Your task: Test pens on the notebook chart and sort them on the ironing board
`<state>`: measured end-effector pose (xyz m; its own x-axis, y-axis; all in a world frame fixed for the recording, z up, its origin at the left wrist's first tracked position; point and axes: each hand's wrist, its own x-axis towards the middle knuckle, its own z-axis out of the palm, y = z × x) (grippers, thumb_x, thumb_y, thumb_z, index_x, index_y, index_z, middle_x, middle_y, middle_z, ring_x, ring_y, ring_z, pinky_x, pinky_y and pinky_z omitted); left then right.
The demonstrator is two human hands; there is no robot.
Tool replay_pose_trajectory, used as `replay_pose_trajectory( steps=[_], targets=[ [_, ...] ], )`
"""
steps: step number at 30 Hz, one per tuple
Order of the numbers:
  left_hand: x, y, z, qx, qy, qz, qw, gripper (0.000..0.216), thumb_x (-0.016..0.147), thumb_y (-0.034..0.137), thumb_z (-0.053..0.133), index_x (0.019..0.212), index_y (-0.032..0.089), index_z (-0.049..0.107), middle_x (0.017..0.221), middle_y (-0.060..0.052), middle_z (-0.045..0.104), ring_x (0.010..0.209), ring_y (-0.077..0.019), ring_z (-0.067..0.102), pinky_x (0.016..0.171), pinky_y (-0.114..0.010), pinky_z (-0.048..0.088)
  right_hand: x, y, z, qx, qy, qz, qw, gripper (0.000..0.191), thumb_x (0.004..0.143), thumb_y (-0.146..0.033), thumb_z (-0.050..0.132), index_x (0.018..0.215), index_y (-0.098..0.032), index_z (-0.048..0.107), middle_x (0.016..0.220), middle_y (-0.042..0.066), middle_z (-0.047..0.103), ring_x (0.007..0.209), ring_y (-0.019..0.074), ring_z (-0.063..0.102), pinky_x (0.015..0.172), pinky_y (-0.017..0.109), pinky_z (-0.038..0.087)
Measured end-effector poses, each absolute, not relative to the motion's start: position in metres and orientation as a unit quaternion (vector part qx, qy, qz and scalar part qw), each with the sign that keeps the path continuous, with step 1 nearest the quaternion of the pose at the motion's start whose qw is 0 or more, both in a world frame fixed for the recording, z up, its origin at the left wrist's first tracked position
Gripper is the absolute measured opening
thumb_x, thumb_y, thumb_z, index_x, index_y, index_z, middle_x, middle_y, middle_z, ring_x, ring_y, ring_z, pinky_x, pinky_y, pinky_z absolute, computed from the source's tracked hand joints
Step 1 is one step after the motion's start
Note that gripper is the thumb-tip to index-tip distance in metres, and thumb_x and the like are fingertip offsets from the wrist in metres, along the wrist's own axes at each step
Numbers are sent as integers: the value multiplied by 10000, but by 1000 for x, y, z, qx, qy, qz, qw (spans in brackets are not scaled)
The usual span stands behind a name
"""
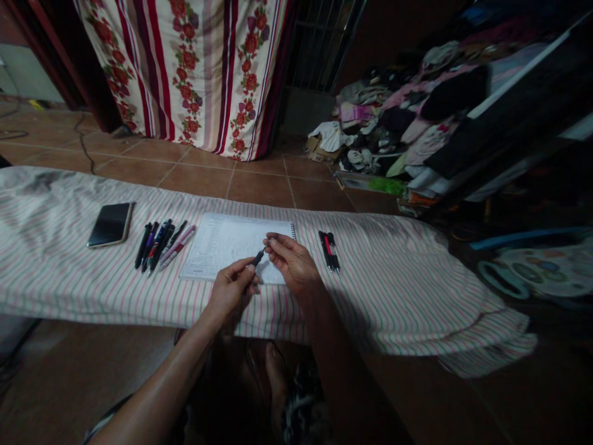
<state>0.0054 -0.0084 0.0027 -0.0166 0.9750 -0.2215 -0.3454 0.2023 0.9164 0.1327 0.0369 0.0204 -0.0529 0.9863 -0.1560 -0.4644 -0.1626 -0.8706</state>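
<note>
Above a white spiral notebook point(231, 232), my left hand point(231, 281) is closed round the dark barrel of a pen point(257, 258), which tilts up to the right. A thin piece extends from the pen's upper end to my right hand point(291, 259). The thumb and fingers of that hand are pinched together there; what exactly they hold is too small to make out. Left of the notebook lie several pens point(160, 247), mostly dark, one pinkish white. On its right are a few more pens point(329, 250), black and one red or pink.
A striped cloth point(393, 278) covers the low table. A phone point(111, 224) lies at the left. Beyond are a tiled floor point(259, 182) and a floral curtain point(188, 74). Clothes point(389, 111) are heaped at the back right. My feet are below the table's front edge.
</note>
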Motion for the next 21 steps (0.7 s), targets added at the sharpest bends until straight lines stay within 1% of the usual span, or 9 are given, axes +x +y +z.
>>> replay_pose_trajectory(
  steps=[8,14,21],
  targets=[
    [5,-7,2,319,474,531,625,516,568,385,731,994,104,650,550,19,584,409,-57,457,417,-190,341,132,38,20,-403,-315,648,565,206,592,-249,748,780,-192,687,791,0,659,662,63,560,606,180,422],
    [5,-8,1,333,476,525,622,484,594,371,714,996,108,651,565,16,587,421,-56,457,430,-192,353,133,38,19,-415,-318,645,558,213,605,-267,745,798,-200,684,817,-1,660,682,65,570,619,182,434],
    [6,-8,2,330,474,524,626,506,591,381,714,1005,99,643,553,20,576,414,-56,453,426,-194,346,134,38,17,-415,-329,641,556,219,611,-279,740,809,-206,680,825,6,662,676,73,571,627,196,452]
  ],
)
